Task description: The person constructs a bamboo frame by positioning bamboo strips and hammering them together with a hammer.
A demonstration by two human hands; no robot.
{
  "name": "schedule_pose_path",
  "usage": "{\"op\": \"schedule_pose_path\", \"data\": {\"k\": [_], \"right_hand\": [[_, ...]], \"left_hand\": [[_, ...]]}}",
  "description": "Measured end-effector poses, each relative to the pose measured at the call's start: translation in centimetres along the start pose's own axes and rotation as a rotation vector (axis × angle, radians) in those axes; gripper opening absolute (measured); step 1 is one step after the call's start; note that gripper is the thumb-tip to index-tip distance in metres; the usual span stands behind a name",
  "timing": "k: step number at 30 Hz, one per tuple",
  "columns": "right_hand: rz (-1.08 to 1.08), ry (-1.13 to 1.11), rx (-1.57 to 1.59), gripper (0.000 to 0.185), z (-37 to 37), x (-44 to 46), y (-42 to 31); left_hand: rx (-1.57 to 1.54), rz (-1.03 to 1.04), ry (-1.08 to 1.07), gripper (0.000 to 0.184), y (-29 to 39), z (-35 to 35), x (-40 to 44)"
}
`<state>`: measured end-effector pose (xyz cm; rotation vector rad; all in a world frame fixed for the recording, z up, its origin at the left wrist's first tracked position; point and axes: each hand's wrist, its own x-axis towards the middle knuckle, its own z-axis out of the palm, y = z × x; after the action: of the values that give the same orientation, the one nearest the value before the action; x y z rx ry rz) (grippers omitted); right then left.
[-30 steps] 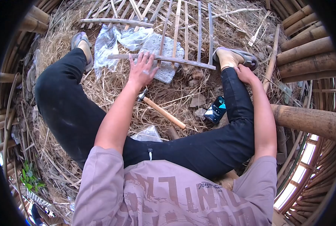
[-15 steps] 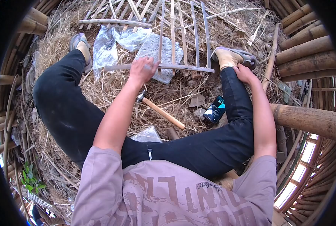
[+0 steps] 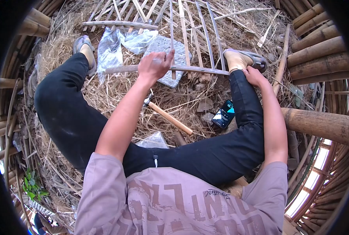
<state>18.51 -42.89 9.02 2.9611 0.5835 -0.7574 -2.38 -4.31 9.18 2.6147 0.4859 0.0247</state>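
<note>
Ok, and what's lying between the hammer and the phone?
Between the hammer and phone lies loose straw, with a flat brownish piece and a pale stone near the phone, in the head view.

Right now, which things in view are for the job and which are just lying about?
In the job:
slatted frame, in left hand
stone slab under slats, probably
hammer, probably, though not held

Just lying about, it seems:
phone
crumpled clear plastic
clear packet near the lap
</note>
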Motion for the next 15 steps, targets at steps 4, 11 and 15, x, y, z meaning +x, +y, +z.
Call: {"op": "schedule_pose_path", "data": {"k": [4,11,15], "right_hand": [[-0.001,-0.009,0.0,0.045,-0.2,-0.2,-0.2],[0.012,-0.01,-0.008,0.046,-0.4,-0.4,-0.6],[0.014,-0.023,-0.004,0.046,-0.6,-0.5,-0.8]], "left_hand": [[-0.011,-0.067,-0.063,0.072,0.3,-1.0,0.7],[-0.053,-0.07,-0.056,0.074,-0.4,-2.9,1.1],[-0.055,-0.093,-0.097,0.07,-2.1,-2.1,1.2]]}}
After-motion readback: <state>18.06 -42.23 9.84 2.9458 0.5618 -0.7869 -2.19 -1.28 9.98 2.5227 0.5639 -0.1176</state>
